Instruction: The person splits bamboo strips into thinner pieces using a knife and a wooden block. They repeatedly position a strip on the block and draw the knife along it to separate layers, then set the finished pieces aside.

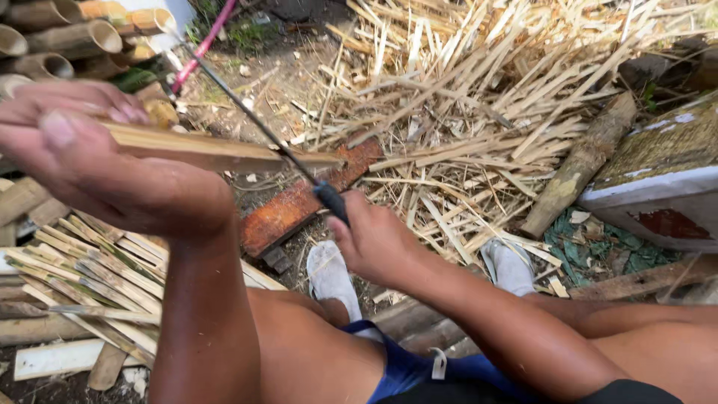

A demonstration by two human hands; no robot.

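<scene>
The left hand [90, 161] is pinching one split bamboo strip [217, 152] between thumb and fingers, holding it level near the camera; the right hand [374, 243] is clenching around the dark handle of one long blade [254, 123], which is crossing the strip's edge. Two grey shoes [333, 277] are resting beside one reddish board [299, 206]; at least six cut bamboo tubes [82, 37] are lying stacked at upper left.

left hand [90, 161]: grips bamboo strip [217, 153]
right hand [374, 243]: holds knife [284, 153] across the strip
shavings [479, 112]: beyond knife

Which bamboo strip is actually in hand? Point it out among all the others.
The long strip gripped in the left hand, raised with the blade from the right hand against it. The other strips lie on the ground.
</scene>
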